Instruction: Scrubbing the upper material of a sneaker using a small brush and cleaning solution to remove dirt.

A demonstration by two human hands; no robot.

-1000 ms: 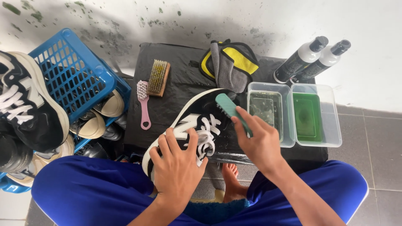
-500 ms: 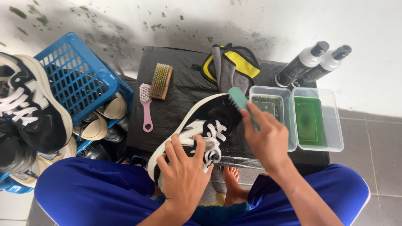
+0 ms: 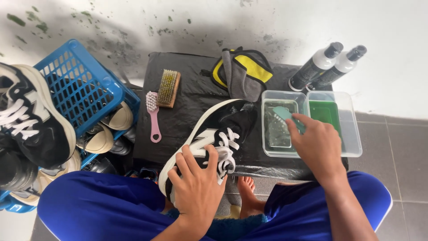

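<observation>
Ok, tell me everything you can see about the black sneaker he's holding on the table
The black sneaker has a thick white sole, white laces and a white side emblem. Its upper looks like smooth black fabric or suede; which, I can't tell. It lies tilted on its side on the black-covered table, toe pointing away toward the grey and yellow cloth. The left hand grips its heel end over the laces; nothing else touches it.

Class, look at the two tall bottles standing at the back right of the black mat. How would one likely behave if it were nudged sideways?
Each bottle is tall and narrow, so it would probably tip easily. Its round body suggests it would then roll, perhaps off the mat. The neighbouring bottle stands so close that it might get knocked too.
</observation>
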